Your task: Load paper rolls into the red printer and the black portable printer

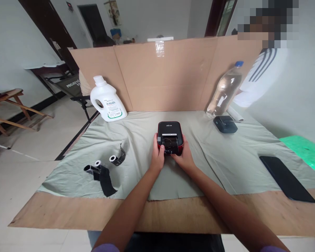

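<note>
Bare forearms seen foremost | small printer held at mid-cloth; resting or lifted, unclear | sides clasped by left hand and right hand, thumbs at near edge, other fingers partly hidden | judged light, stiff, slick; glossy front perhaps fragile, sides best gripped

A pale wall is seen at 12 o'clock, a picture is hung at 11, a dark brown door is seen at 10, a wooden seat is placed at 9, and shiny pale floor tiles are laid at 8.
</note>
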Demonstrator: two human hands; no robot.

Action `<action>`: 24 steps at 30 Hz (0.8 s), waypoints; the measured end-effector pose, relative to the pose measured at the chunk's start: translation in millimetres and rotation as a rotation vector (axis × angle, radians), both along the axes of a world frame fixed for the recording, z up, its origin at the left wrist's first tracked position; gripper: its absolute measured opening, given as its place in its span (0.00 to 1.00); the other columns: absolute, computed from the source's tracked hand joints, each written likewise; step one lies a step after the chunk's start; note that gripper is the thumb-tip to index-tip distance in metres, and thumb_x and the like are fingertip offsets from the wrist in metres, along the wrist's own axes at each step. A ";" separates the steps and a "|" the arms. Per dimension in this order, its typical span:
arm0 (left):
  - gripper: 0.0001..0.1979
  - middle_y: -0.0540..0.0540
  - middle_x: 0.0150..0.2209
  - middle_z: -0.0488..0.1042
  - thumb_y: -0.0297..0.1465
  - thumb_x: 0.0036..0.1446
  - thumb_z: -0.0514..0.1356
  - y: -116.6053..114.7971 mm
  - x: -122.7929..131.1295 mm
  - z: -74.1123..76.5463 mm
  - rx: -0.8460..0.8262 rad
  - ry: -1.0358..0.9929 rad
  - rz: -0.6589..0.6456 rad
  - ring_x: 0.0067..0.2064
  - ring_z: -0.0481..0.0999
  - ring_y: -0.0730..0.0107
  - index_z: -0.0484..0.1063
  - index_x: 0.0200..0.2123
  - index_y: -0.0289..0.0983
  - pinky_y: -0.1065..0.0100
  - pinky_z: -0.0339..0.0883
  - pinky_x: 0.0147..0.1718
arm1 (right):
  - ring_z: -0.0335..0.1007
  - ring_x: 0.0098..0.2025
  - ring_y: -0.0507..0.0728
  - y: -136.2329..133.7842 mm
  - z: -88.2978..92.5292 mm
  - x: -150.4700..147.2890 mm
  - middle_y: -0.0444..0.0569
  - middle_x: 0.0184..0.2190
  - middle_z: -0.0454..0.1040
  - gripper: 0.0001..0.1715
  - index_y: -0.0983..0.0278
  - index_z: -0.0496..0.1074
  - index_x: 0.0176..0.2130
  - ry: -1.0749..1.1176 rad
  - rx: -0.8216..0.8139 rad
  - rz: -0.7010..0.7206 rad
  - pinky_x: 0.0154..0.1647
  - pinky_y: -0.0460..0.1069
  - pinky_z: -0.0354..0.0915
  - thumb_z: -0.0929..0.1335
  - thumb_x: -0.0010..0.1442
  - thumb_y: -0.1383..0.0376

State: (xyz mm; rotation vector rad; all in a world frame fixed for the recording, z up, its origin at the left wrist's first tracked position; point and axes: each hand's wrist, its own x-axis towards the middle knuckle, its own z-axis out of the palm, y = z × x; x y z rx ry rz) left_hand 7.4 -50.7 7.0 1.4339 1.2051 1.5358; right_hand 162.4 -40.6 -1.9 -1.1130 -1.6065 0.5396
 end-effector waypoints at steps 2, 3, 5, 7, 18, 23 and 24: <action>0.33 0.48 0.76 0.46 0.41 0.72 0.48 -0.3 -0.4 1.2 -0.011 -0.005 0.001 0.76 0.43 0.65 0.43 0.75 0.45 0.59 0.40 0.74 | 0.58 0.69 0.71 0.2 0.0 0.5 0.64 0.67 0.60 0.58 0.65 0.47 0.72 0.000 0.006 0.006 0.69 0.68 0.57 0.74 0.55 0.53; 0.33 0.48 0.76 0.46 0.41 0.72 0.48 -0.5 -0.6 1.8 -0.016 -0.006 0.002 0.76 0.43 0.65 0.42 0.75 0.44 0.60 0.41 0.74 | 0.58 0.69 0.71 0.3 -0.1 0.8 0.64 0.67 0.60 0.59 0.65 0.46 0.73 0.000 0.010 0.006 0.69 0.68 0.56 0.74 0.55 0.53; 0.33 0.47 0.76 0.46 0.42 0.72 0.48 -0.6 -1.1 2.5 -0.016 -0.006 0.004 0.76 0.44 0.65 0.42 0.75 0.44 0.61 0.42 0.74 | 0.58 0.69 0.71 0.7 -0.8 1.3 0.65 0.67 0.60 0.59 0.65 0.46 0.73 -0.004 0.019 0.006 0.69 0.68 0.56 0.74 0.55 0.53; 0.34 0.47 0.76 0.46 0.44 0.72 0.48 -0.7 -1.2 2.6 -0.016 -0.008 0.006 0.76 0.44 0.65 0.43 0.75 0.44 0.61 0.41 0.74 | 0.58 0.68 0.71 1.3 -1.7 1.8 0.64 0.67 0.59 0.59 0.64 0.46 0.73 -0.010 0.023 0.010 0.69 0.68 0.57 0.75 0.55 0.53; 0.29 0.40 0.72 0.57 0.47 0.72 0.46 3.1 -0.4 -2.6 0.053 -0.055 0.050 0.73 0.55 0.63 0.55 0.69 0.40 0.60 0.49 0.71 | 0.58 0.67 0.74 2.8 -0.9 1.4 0.63 0.66 0.60 0.59 0.62 0.47 0.73 -0.003 0.033 0.012 0.67 0.72 0.57 0.75 0.54 0.54; 0.21 0.37 0.66 0.65 0.46 0.71 0.48 6.7 -1.8 -3.2 0.086 -0.069 0.102 0.67 0.65 0.59 0.63 0.56 0.39 0.57 0.59 0.66 | 0.59 0.67 0.73 1.7 2.2 -0.1 0.62 0.66 0.60 0.57 0.62 0.49 0.72 0.017 0.033 0.022 0.67 0.71 0.57 0.75 0.54 0.53; 0.20 0.37 0.64 0.66 0.45 0.71 0.48 6.9 -2.0 -3.0 0.089 -0.070 0.110 0.66 0.67 0.60 0.63 0.56 0.39 0.58 0.60 0.65 | 0.59 0.67 0.72 1.5 3.0 -0.2 0.62 0.66 0.61 0.56 0.62 0.49 0.71 0.022 0.032 0.029 0.68 0.70 0.58 0.75 0.54 0.53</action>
